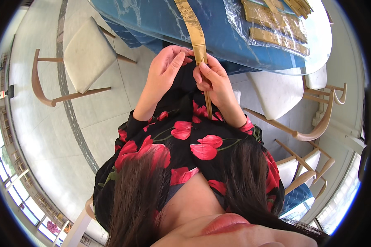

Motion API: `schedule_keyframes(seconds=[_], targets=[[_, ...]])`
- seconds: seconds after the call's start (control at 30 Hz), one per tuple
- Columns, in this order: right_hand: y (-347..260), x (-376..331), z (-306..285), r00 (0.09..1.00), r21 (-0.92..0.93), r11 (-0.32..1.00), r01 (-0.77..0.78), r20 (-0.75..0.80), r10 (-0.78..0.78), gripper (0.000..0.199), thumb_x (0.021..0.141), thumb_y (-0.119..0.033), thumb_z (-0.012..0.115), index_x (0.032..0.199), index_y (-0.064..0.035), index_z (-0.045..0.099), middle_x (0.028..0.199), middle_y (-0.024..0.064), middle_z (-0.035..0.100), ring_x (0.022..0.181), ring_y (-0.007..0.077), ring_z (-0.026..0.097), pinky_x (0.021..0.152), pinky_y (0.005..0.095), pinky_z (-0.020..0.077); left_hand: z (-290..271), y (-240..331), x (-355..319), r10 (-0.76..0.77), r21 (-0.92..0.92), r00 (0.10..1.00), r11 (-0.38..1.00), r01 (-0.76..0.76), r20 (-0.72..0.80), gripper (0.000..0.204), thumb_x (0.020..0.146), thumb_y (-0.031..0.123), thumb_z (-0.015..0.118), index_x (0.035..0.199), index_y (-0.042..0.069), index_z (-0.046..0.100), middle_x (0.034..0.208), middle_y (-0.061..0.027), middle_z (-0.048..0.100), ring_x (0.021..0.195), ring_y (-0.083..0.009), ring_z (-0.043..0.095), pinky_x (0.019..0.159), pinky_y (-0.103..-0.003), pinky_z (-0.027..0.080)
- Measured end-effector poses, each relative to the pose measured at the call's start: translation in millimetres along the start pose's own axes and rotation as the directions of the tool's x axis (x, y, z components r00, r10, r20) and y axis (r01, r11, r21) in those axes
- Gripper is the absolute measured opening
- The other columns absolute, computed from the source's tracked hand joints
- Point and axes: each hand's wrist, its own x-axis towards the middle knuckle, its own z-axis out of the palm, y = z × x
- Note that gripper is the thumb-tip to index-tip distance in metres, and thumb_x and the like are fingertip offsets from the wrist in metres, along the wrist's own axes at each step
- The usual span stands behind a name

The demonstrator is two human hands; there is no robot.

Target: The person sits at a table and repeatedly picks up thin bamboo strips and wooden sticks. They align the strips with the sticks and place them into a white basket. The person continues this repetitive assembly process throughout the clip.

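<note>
A long, shiny gold strip [196, 36] with dark printed patterns runs from the table's near edge down toward my lap. My right hand [212, 76] is closed around it, thumb pressed on its front. Below that hand a narrower brownish-gold piece [208, 103] sticks down against my clothing; whether it is one with the strip I cannot tell. My left hand [165, 70] is beside the strip's left edge, fingers loosely bent and thumb apart from the strip. Its fingertips come close to the edge, and contact is unclear.
A blue marbled table [152, 22] with a clear rounded top lies ahead. Clear plastic packets of gold strips [276, 37] rest on its right side, with loose gold pieces [297, 7] behind. A white-seated wooden chair [88, 55] stands left, another chair [278, 92] right.
</note>
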Motion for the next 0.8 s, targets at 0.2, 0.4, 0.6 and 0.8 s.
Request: schedule_keyframes(seconds=[0.2,0.4,0.6,0.8], targets=[[4.7,11.7,19.8,0.989,0.024,1.0,-0.016,0.145,0.013,0.021,0.111,-0.022,0.046,0.12,-0.006,0.056,0.076,0.004,0.055,0.052,0.0055,0.034,0.048,0.0209,0.0253,27.1,28.5,22.7,0.013,-0.251,0.998,0.968,0.002,0.057,0.046,0.112,0.036,0.041,0.136,-0.002,0.051,0.103,-0.0093,0.066,0.101,-0.018,0.065,0.093,-0.032,0.052],[6.5,15.1,21.2,0.995,-0.009,1.0,0.0,0.097,0.001,0.017,0.109,-0.022,0.052,0.105,-0.006,0.054,0.077,0.0061,0.058,0.054,0.0074,0.041,0.049,0.023,0.0299,28.6,19.0,33.5,0.022,-0.327,0.996,0.945,0.008,0.086,0.026,0.111,0.03,0.046,0.103,0.007,0.054,0.068,0.0045,0.044,0.066,-0.0097,0.05,0.088,-0.034,0.051],[8.3,-5.2,19.7,0.993,-0.131,0.988,-0.088,0.061,0.096,0.024,0.11,-0.023,0.047,0.123,-0.0035,0.054,0.088,0.004,0.059,0.07,0.0065,0.047,0.062,0.0208,0.0371,22.7,17.4,38.9,0.027,-0.476,1.0,0.879,-0.023,0.003,0.024,0.112,0.028,0.043,0.098,0.01,0.05,0.068,0.0069,0.035,0.06,-0.0063,0.038,0.075,-0.03,0.048],[31.5,-39.6,-11.6,0.965,-0.395,0.903,-0.167,0.122,0.231,0.031,0.112,-0.032,0.044,0.11,-0.0053,0.06,0.072,-0.0058,0.044,0.062,0.0044,0.038,0.057,0.0204,0.0306,-2.3,29.4,54.4,0.083,-0.563,0.993,0.819,-0.115,-0.083,0.021,0.112,0.028,0.046,0.099,0.012,0.051,0.069,0.0068,0.029,0.06,-0.0073,0.028,0.071,-0.028,0.04]])
